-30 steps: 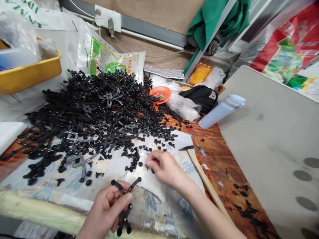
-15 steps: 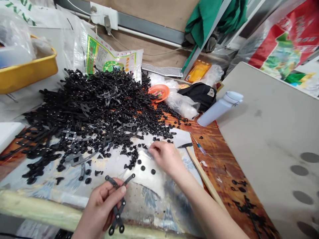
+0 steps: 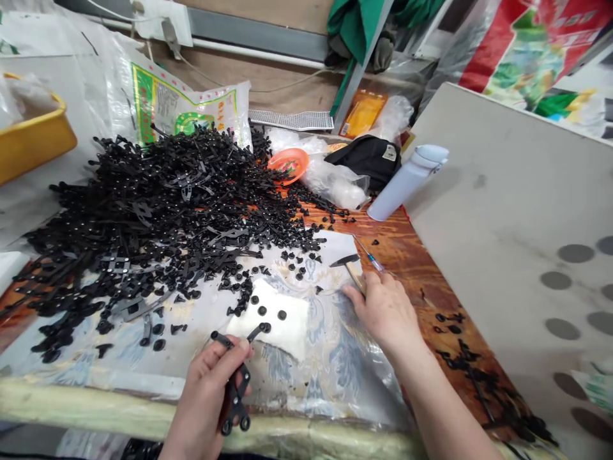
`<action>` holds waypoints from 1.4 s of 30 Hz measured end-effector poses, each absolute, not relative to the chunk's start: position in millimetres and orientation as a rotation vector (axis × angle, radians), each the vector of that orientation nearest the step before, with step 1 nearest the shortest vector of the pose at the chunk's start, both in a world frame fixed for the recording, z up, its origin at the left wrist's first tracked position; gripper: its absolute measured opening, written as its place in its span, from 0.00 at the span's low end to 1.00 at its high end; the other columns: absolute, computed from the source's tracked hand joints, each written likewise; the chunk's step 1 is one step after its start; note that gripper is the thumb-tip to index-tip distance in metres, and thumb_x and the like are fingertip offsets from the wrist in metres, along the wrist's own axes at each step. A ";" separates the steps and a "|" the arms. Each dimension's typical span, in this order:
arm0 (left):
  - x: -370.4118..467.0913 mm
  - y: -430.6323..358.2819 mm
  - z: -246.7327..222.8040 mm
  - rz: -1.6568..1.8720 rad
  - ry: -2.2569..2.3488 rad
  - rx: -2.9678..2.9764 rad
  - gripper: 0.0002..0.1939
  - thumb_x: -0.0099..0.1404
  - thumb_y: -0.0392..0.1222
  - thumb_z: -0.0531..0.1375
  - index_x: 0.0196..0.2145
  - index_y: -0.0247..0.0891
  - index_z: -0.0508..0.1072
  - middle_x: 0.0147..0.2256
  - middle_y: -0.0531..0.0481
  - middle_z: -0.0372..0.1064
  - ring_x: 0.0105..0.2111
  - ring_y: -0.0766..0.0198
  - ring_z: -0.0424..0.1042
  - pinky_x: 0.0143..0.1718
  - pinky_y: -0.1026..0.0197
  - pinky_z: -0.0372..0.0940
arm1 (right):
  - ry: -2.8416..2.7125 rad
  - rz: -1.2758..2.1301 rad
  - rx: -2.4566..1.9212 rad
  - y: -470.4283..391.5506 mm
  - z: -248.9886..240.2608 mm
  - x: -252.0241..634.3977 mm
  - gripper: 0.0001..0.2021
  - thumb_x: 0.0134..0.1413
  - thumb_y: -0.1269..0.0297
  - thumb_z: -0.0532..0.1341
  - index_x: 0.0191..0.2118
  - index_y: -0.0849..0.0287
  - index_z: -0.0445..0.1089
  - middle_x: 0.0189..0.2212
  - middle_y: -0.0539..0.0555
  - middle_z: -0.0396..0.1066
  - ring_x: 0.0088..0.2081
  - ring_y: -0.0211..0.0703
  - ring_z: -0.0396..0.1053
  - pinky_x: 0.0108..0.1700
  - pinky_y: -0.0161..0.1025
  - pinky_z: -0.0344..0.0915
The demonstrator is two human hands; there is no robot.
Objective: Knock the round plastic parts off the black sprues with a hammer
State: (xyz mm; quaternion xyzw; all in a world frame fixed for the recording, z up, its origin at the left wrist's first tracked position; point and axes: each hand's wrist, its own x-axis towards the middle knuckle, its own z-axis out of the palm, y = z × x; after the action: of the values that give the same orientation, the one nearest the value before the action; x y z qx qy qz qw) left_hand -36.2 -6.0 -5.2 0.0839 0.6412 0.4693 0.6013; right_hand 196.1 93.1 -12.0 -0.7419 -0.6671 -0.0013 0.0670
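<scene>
My left hand [image 3: 204, 390] pinches a black hinged linkage [image 3: 237, 386] whose jointed bars cross like a lattice. Its upper bars spread apart, and one tip lies over the lower left of a white pad [image 3: 292, 338]. Several round black studs [image 3: 282, 315] rest on that pad. To the right, my right hand [image 3: 387, 313] is closed around the wooden handle of a hammer [image 3: 353, 273]. The dark hammer head points left, and most of the handle is hidden under the hand.
A big heap of black linkages [image 3: 158, 191] and loose studs covers the left and back. Beyond the hammer lies a small screwdriver [image 3: 375, 260]. An orange dish [image 3: 290, 165] and a pale blue bottle [image 3: 402, 185] stand behind. A grey panel [image 3: 507, 191] rises on the right.
My right hand has moved right from above the white pad to the hammer handle and taken hold of it. The linkage in my left hand now has a tip over the pad's edge.
</scene>
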 end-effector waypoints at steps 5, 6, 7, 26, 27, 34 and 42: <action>-31.8 -5.6 -7.8 1.104 1.512 0.189 0.20 0.39 0.52 0.72 0.22 0.37 0.70 0.11 0.60 0.58 0.10 0.72 0.59 0.06 0.75 0.48 | -1.895 0.109 -2.345 99.8 -29.9 217.4 0.11 0.57 0.67 0.55 0.43 0.67 0.68 0.38 0.67 0.69 0.40 0.56 0.68 0.40 0.46 0.62; -31.7 -5.5 -8.5 1.108 1.514 0.185 0.20 0.39 0.52 0.72 0.21 0.37 0.69 0.11 0.60 0.59 0.10 0.72 0.59 0.06 0.75 0.48 | -1.876 0.144 -2.336 99.4 -28.5 217.3 0.10 0.57 0.69 0.54 0.42 0.66 0.68 0.37 0.66 0.69 0.39 0.55 0.68 0.39 0.44 0.61; -32.0 -5.5 -9.4 1.113 1.518 0.180 0.21 0.39 0.52 0.72 0.20 0.36 0.68 0.12 0.59 0.61 0.10 0.72 0.59 0.06 0.75 0.49 | -1.863 0.186 -2.317 98.1 -24.9 216.7 0.10 0.58 0.70 0.53 0.41 0.65 0.68 0.36 0.65 0.69 0.38 0.53 0.69 0.39 0.43 0.61; -29.0 -2.8 -13.8 1.117 1.578 0.295 0.22 0.37 0.49 0.73 0.14 0.35 0.65 0.22 0.55 0.70 0.12 0.71 0.62 0.03 0.72 0.50 | -1.919 0.797 -1.617 28.0 9.6 177.6 0.11 0.62 0.63 0.51 0.44 0.55 0.68 0.26 0.50 0.70 0.27 0.41 0.68 0.31 0.36 0.59; -28.9 -3.2 -14.3 1.111 1.583 0.308 0.22 0.37 0.50 0.73 0.14 0.35 0.65 0.22 0.55 0.70 0.12 0.71 0.62 0.04 0.72 0.50 | -1.932 0.797 -1.624 27.9 9.6 177.2 0.11 0.62 0.63 0.51 0.44 0.55 0.68 0.26 0.50 0.70 0.27 0.41 0.67 0.31 0.36 0.59; -29.7 -5.7 -15.3 1.072 1.587 0.326 0.19 0.39 0.50 0.72 0.19 0.36 0.71 0.13 0.59 0.61 0.11 0.71 0.59 0.05 0.72 0.51 | -2.031 0.728 -1.576 21.9 9.7 175.2 0.14 0.62 0.63 0.51 0.49 0.55 0.68 0.31 0.53 0.74 0.31 0.44 0.71 0.34 0.38 0.64; -25.1 -4.1 -9.8 1.039 1.601 0.312 0.19 0.38 0.52 0.72 0.20 0.36 0.71 0.11 0.59 0.60 0.10 0.71 0.57 0.05 0.72 0.51 | -2.181 0.681 -1.327 21.0 11.6 162.9 0.19 0.63 0.67 0.50 0.57 0.53 0.63 0.35 0.55 0.76 0.35 0.43 0.73 0.37 0.39 0.69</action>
State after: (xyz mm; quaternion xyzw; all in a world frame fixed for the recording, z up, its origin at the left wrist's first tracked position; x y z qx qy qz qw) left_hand -25.1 -4.1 -9.8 0.1327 0.6814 0.4423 0.5679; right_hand 162.9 21.0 11.6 -0.4866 -0.7999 0.2496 0.2472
